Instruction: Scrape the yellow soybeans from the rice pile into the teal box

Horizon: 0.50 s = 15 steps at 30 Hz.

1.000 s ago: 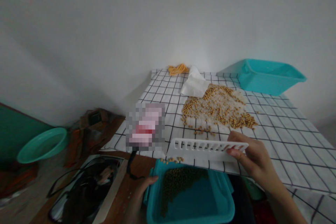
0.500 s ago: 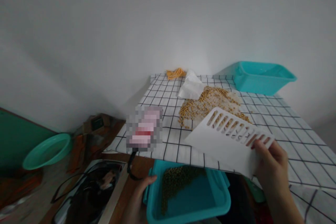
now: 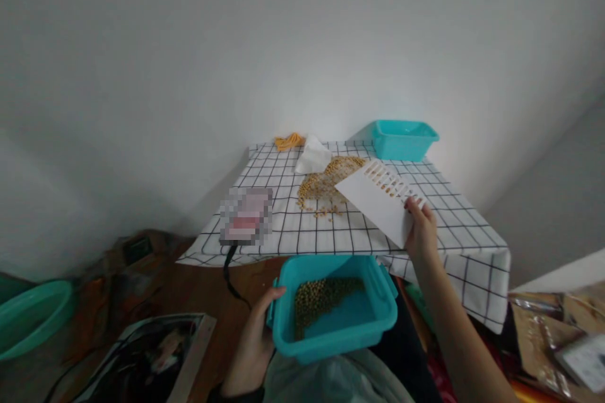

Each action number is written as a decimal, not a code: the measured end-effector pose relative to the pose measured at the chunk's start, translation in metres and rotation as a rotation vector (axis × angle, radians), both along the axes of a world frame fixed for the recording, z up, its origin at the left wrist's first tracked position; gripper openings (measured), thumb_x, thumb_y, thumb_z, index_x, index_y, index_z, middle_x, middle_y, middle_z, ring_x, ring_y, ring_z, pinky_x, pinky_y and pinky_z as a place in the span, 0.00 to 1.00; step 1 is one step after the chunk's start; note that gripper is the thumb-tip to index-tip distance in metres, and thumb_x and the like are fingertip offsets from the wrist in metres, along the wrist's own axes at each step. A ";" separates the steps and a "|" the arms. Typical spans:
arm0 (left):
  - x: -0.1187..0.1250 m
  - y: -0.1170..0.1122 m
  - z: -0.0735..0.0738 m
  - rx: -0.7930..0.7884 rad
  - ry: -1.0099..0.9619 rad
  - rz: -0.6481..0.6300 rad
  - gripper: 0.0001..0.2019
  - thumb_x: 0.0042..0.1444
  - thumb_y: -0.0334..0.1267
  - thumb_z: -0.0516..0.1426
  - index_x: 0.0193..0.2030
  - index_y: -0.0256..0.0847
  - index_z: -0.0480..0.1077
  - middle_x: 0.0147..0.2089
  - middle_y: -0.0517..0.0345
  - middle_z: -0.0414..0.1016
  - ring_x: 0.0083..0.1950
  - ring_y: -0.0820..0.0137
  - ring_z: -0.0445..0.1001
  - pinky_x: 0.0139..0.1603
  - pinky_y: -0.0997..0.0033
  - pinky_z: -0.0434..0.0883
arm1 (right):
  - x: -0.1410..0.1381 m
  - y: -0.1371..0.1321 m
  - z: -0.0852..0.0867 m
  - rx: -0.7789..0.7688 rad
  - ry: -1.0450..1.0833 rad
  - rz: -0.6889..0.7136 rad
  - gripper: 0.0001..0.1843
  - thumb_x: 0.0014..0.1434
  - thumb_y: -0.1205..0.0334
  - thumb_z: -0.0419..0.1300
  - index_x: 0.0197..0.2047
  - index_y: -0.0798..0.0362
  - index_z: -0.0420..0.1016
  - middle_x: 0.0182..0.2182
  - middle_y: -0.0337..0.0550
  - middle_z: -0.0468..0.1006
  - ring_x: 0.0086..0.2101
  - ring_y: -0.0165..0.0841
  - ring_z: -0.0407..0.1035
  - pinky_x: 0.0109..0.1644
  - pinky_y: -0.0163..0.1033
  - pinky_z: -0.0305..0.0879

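My left hand (image 3: 255, 332) grips the left side of a teal plastic container (image 3: 334, 347), its thumb on the rim. Small dark green and tan beans (image 3: 326, 297) lie in the container, heaped toward its left and back. My right hand (image 3: 422, 230) holds a white plastic board with a row of slots (image 3: 378, 206) by its right end. The board is tilted above the table, its slotted edge facing away from me. Beyond its left corner, yellowish beans (image 3: 317, 187) are spread on the black-and-white checked tablecloth (image 3: 302, 242).
A second teal bin (image 3: 401, 148) stands at the back right. A white tissue (image 3: 314, 156) and an orange bundle (image 3: 289, 141) lie by the wall. A blurred pinkish object (image 3: 248, 214) with a black strap rests at the front left. A green basin (image 3: 35, 321) sits on the floor.
The view has drawn back and turned right, showing more of the table's right side and the floor there. My right hand has carried the board toward the yellowish beans; both hands keep their holds.
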State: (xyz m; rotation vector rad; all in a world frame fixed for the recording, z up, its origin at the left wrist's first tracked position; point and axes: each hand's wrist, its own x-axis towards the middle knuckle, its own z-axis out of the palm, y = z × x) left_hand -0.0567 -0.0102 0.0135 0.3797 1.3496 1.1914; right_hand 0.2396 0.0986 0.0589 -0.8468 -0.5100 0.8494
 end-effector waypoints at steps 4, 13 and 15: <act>-0.004 -0.007 0.001 0.040 -0.070 0.038 0.17 0.30 0.40 0.69 0.33 0.45 0.79 0.39 0.56 0.84 0.50 0.50 0.77 0.44 0.59 0.75 | 0.001 0.000 -0.001 0.017 0.003 0.014 0.11 0.46 0.58 0.68 0.26 0.53 0.70 0.28 0.39 0.80 0.32 0.35 0.75 0.39 0.41 0.71; -0.007 -0.030 -0.015 0.131 0.016 -0.042 0.19 0.30 0.42 0.70 0.34 0.49 0.80 0.47 0.56 0.82 0.55 0.48 0.73 0.52 0.57 0.73 | 0.020 0.011 -0.019 0.016 0.006 -0.026 0.15 0.51 0.51 0.63 0.37 0.52 0.74 0.39 0.42 0.80 0.43 0.37 0.74 0.46 0.43 0.71; -0.008 -0.030 -0.011 0.101 -0.017 -0.053 0.17 0.31 0.44 0.70 0.33 0.49 0.80 0.45 0.57 0.83 0.55 0.48 0.74 0.51 0.56 0.74 | 0.021 0.011 -0.019 0.023 -0.019 -0.068 0.15 0.52 0.49 0.61 0.36 0.52 0.74 0.37 0.42 0.80 0.43 0.37 0.74 0.47 0.43 0.71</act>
